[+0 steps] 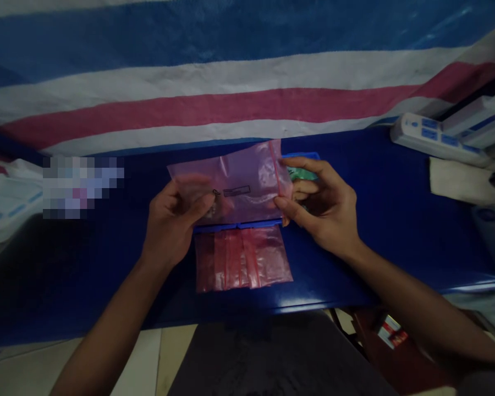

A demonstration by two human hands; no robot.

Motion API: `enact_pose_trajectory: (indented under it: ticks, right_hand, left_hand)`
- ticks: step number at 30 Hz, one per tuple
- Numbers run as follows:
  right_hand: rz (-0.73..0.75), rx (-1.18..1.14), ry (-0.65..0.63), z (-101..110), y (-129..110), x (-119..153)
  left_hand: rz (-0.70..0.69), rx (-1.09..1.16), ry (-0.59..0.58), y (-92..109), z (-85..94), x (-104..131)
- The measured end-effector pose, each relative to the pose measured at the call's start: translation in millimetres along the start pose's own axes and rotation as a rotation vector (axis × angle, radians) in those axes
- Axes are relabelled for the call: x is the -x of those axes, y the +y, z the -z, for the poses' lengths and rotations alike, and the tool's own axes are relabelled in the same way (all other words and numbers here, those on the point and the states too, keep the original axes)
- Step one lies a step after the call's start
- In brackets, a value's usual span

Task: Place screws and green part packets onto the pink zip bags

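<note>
Both my hands hold a pink see-through zip bag (243, 170) up over the table. My left hand (169, 220) pinches its left end, with the thumb in front and fingers behind; small items, too blurred to name, show through the plastic by the thumb. My right hand (322, 206) grips the end with the red zip strip between thumb and fingers. Behind the bag is a blue tray (301, 155), mostly hidden, with something green (303, 174) in it. Several pink zip bags (243, 258) lie overlapped on the table just below.
The blue table (375, 220) stands against a striped sheet (231, 104). At the right are a white power strip (437, 137) and a beige cloth or paper piece (460, 180). White items (12, 192) and a pixelated patch are at the left. A red-and-white box (391, 331) sits below the table edge.
</note>
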State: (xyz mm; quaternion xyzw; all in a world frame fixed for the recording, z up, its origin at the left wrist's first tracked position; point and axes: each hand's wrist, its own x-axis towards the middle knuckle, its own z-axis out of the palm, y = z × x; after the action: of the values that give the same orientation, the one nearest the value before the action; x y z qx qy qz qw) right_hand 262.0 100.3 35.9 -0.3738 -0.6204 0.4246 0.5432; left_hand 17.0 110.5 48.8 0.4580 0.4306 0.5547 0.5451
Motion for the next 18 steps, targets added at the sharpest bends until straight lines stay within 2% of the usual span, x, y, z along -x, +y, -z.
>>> enact_pose_trajectory:
  ticks: [4, 9, 12, 15, 18]
  right_hand:
    - [0.073, 0.074, 0.082, 2, 0, 3]
    - [0.412, 0.4, 0.187, 6, 2, 5]
    - [0.543, 0.507, 0.126, 12, 5, 4]
    - [0.563, 0.577, 0.037, 20, 9, 4]
    - [0.689, 0.695, 0.078, 26, 13, 3]
  left_hand:
    - [0.003, -0.064, 0.013, -2, 0.2, -1]
    - [-0.039, -0.23, 0.019, 1, 2.4, -2]
    - [-0.084, -0.37, -0.015, 3, 5.1, 1]
    - [-0.331, -0.57, -0.018, 6, 5.6, 4]
    - [-0.646, -0.663, -0.039, 9, 3.6, 3]
